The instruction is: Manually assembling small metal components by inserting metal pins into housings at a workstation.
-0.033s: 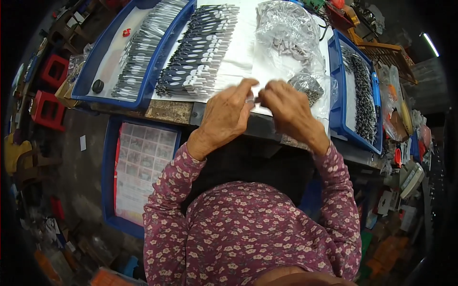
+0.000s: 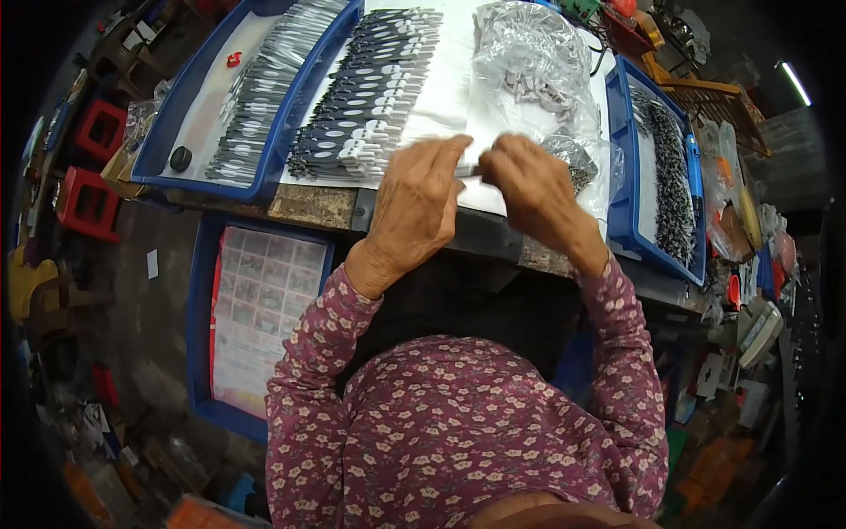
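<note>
My left hand and my right hand meet fingertip to fingertip above the table's front edge. Both are closed in a pinch. Between them shows a small, light-coloured thin piece, mostly hidden by the fingers and too blurred to name. Left of my left hand, black and white slim handled pieces lie in a dense stacked row on white paper. Just beyond my right hand sits a small clear plastic bag with dark little parts. A bigger clear plastic bag with greyish-white parts lies behind it.
A blue tray at the left holds rows of slim silvery pieces, a black round cap and a red bit. Another blue tray at the right holds many small dark parts. Below the table stands a blue bin. Red stools are far left.
My hands have shifted slightly, and the fingertips sit a little higher. More of the light-coloured piece shows between them. The trays and bags stay where they were.
</note>
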Available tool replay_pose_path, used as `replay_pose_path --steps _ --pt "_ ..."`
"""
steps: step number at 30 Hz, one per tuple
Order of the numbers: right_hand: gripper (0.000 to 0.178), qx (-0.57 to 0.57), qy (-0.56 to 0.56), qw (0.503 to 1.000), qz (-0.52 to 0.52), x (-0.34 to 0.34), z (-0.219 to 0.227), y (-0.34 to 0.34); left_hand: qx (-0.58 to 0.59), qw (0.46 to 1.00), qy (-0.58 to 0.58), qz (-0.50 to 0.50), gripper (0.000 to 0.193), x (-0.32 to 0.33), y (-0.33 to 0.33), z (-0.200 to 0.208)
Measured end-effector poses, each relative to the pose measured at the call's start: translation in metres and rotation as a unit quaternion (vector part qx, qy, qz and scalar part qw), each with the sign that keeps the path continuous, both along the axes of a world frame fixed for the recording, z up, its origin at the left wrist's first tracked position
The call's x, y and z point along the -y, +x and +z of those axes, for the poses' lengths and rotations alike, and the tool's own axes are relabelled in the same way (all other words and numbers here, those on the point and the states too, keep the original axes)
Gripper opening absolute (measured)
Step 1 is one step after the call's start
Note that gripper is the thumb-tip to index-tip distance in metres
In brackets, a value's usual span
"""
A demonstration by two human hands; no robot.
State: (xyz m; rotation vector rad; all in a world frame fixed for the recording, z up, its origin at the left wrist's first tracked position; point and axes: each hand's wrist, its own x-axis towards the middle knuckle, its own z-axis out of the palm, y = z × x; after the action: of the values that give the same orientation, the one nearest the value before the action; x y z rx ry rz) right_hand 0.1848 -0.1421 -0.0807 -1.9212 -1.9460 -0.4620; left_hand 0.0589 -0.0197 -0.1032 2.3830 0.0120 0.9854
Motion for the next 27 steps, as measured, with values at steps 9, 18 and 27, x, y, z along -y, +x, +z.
replay_pose_path --steps 9,18,27 --pt "0.011 0.024 0.11 0.992 -0.049 -0.099 -0.011 0.061 0.043 0.994 -0.103 0.004 0.032 0.009 -0.017 -0.027" --pt "0.013 0.06 0.087 0.99 -0.091 -0.147 -0.037 0.075 -0.035 0.981 -0.186 -0.05 0.019 0.008 -0.027 -0.039" --pt "0.014 0.047 0.066 0.992 -0.1 -0.149 -0.046 0.078 -0.07 0.98 -0.178 -0.063 0.016 0.009 -0.029 -0.051"
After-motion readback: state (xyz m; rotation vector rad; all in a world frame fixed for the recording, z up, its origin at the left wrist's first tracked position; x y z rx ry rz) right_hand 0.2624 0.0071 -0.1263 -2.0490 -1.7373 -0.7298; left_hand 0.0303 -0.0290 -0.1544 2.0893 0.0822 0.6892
